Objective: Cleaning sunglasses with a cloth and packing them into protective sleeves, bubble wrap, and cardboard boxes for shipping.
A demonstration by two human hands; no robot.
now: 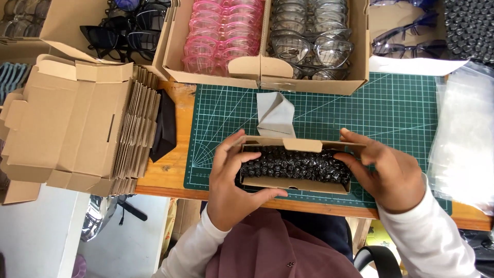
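Note:
A small open cardboard box (294, 184) rests on the green cutting mat (391, 108) near the table's front edge. Inside it lies a bundle in black bubble wrap (293, 163). My left hand (231, 180) grips the box's left end, thumb along the front wall. My right hand (383, 172) holds the right end, fingers curled over the rim onto the wrap. A folded grey cloth (275, 114) lies on the mat just behind the box.
A stack of flat cardboard boxes (72, 123) sits at the left with a black pouch (164, 128) beside it. Trays of pink glasses (221, 33), clear glasses (309, 38) and black glasses (128, 31) stand behind. Clear plastic bags (465, 134) lie at the right.

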